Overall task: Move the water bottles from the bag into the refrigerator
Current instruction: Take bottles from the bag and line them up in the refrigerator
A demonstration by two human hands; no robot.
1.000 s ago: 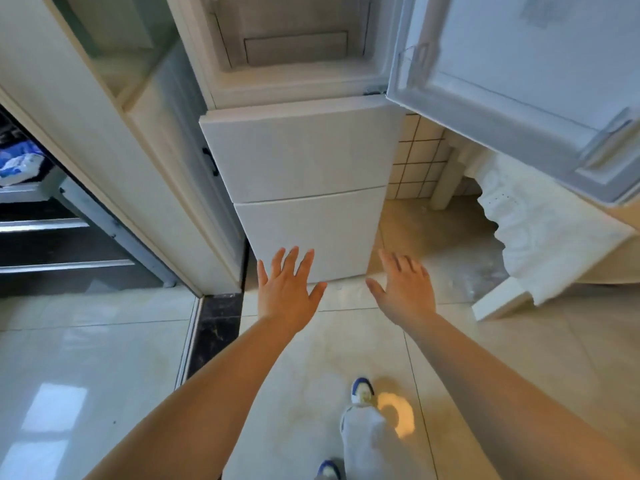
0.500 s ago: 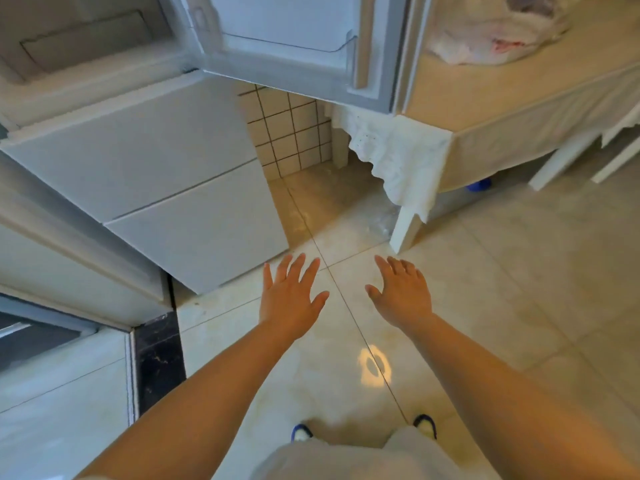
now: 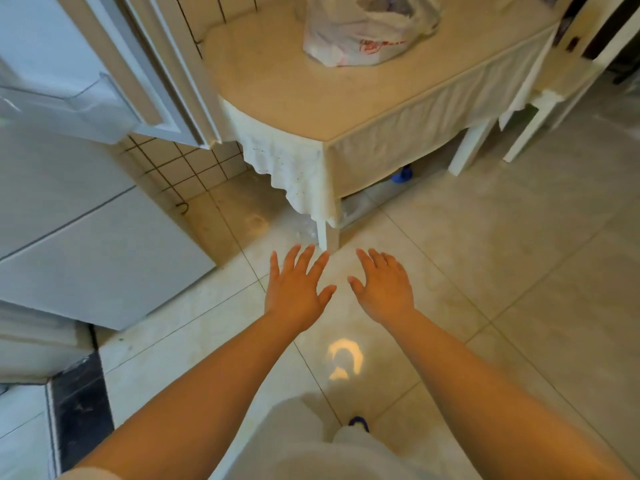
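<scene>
Left hand and right hand hover palm-down, fingers spread wide, holding nothing; crinkled white plastic bag sits on the cloth-draped table, well beyond the fingertips; smooth white refrigerator stands left; half a second ago the bag was barely in view.
</scene>
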